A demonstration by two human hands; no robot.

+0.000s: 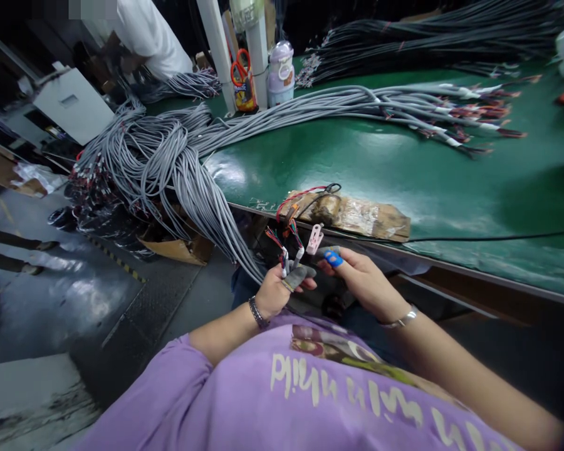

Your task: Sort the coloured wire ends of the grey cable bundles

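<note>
My left hand is closed around the white-wrapped ends of two grey cables, the thumb in a grey finger cover pressing across them. Thin coloured wires fan out upward from these ends. To the right, my right hand has its thumb and forefinger close together, with blue tape and a grey cover on the fingers. Whatever lies in that pinch, if anything, is too small to make out. A pink clip stands just beyond the right fingertips, by the table edge.
A taped wooden board with red and black leads lies along the front of the green table. Grey cable bundles drape over its left edge. Scissors and a lilac bottle stand behind. A person in white is at the back left.
</note>
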